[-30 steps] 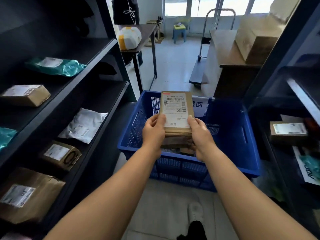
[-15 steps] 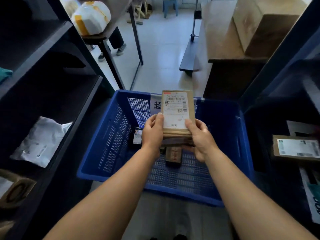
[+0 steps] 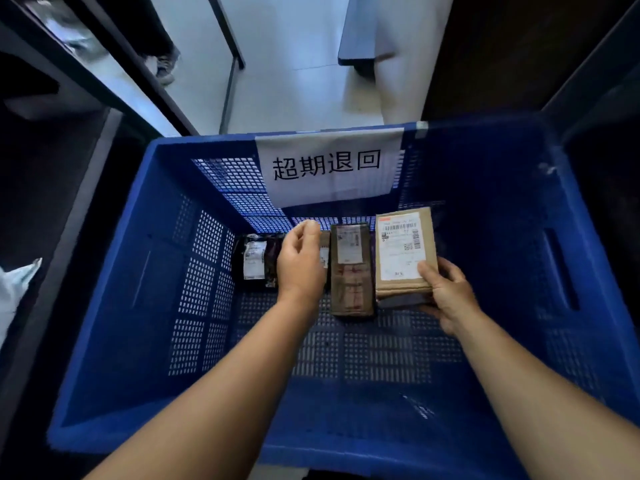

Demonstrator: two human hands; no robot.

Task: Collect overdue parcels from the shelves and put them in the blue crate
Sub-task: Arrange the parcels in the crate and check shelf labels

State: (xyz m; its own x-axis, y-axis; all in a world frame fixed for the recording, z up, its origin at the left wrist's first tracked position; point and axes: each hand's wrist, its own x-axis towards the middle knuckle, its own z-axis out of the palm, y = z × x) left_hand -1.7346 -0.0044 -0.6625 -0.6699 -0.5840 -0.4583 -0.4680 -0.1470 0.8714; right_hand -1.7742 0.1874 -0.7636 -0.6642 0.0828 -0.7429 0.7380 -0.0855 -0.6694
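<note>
The blue crate [image 3: 145, 306] fills the view, with a white paper sign [image 3: 329, 168] on its far wall. My right hand [image 3: 446, 292] grips the near end of a brown cardboard parcel [image 3: 403, 251] with a white shipping label, low inside the crate at the right. My left hand [image 3: 299, 261] hovers free over the crate floor, fingers loosely curled, holding nothing. A dark brown parcel [image 3: 351, 268] lies between my hands. A black parcel [image 3: 256, 261] lies to the left, and another parcel is mostly hidden behind my left hand.
Dark shelving flanks the crate on both sides. A white mailer bag [image 3: 15, 292] sits on the left shelf. Beyond the crate are pale floor tiles, thin table legs [image 3: 230, 67] and another person's shoes [image 3: 162, 67].
I have leaned in over the crate. The brown parcel has gone down and right into the crate. My left hand has let go of it and moved left.
</note>
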